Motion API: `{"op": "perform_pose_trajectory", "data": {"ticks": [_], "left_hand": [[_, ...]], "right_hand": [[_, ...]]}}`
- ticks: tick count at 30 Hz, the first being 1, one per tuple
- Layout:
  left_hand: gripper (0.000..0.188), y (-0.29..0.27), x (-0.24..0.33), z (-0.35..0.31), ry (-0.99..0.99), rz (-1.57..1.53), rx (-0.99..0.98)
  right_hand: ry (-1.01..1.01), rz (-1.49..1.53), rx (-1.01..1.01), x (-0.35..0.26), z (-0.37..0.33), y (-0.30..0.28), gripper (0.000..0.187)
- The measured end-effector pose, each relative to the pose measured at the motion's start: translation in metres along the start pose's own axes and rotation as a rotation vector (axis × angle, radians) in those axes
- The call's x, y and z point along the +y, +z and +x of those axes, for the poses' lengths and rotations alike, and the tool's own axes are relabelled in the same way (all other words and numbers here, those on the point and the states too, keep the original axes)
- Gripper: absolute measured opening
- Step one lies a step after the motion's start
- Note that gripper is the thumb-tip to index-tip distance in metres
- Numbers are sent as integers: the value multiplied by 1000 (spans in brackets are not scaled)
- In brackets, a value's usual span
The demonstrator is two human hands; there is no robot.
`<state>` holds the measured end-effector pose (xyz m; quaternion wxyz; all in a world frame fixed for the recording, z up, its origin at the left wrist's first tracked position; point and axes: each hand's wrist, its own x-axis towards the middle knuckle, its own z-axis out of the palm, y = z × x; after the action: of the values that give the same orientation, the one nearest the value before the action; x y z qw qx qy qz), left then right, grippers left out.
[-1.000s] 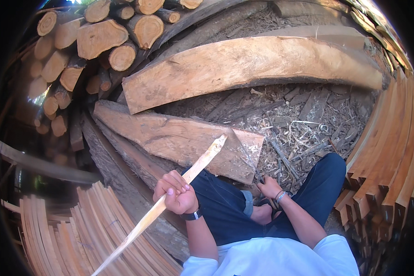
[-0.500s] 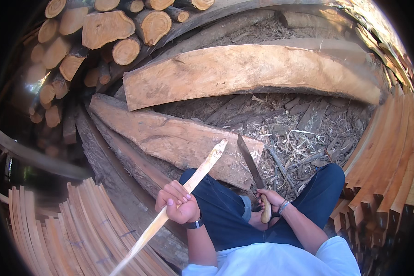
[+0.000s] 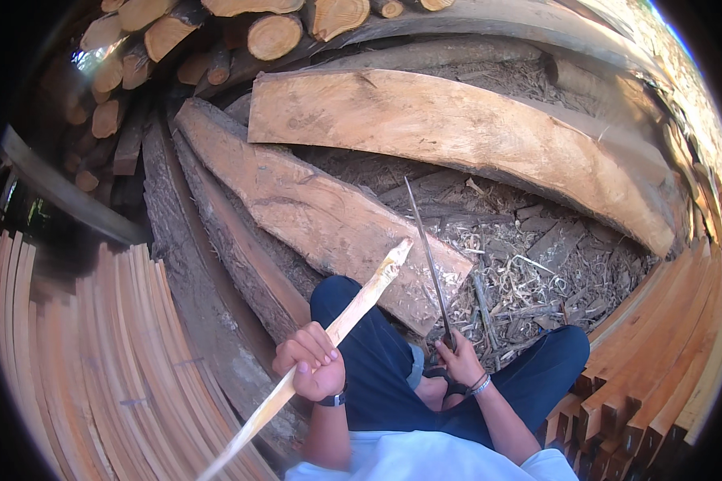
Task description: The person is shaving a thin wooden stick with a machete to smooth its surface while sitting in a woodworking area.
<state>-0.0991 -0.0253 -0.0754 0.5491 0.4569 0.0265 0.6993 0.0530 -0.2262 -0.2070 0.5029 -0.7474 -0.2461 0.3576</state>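
My left hand point(image 3: 310, 362) is closed around the middle of a long, pale peeled stick point(image 3: 361, 309). The stick slants from the lower left up to a rough, cut tip over the end of a wooden slab point(image 3: 305, 210). In my right hand point(image 3: 462, 360) is the handle of a machete point(image 3: 430, 262), its long dark blade pointing up and away from me, seen nearly edge-on. The blade stands just right of the stick's tip, apart from it. Most of the machete's handle is hidden by my fingers.
A second big slab point(image 3: 449, 120) lies across the far side. Wood shavings point(image 3: 509, 268) and bark litter the ground ahead. Stacked boards stand at the left point(image 3: 120, 361) and right point(image 3: 658, 361). Cut logs point(image 3: 274, 37) are piled at the far left. My crossed legs point(image 3: 361, 369) are close below the hands.
The machete has turned in my right hand, from showing its flat side to nearly edge-on. The stick stays in my left hand. The whole view has shifted and rotated somewhat.
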Motion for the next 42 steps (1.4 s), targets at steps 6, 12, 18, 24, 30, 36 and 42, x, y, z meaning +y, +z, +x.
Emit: {"op": "perform_pose_trajectory", "data": {"ticks": [6,12,18,24,30,36,42], "left_hand": [[30,-2,2,-1,13,47,-82],[31,3,2,-5,22,51,-81],[32,7,2,-8,40,22,-33],[31,4,5,-14,19,18,-52],[30,-4,4,-13,21,12,-47],[29,-10,2,-10,13,-20,3],[29,-16,1,-6,-35,14,-21]], "right_hand": [[-77,-344,-13,-22,-7,3,33],[-64,-344,-98,-23,-2,4,40],[-112,-360,-45,-41,8,4,49],[-90,-441,-6,-40,13,1,51],[-132,-318,-5,-70,5,-1,53],[-16,-300,45,-27,15,-1,57],[0,-55,-42,-54,14,-11,58]]}}
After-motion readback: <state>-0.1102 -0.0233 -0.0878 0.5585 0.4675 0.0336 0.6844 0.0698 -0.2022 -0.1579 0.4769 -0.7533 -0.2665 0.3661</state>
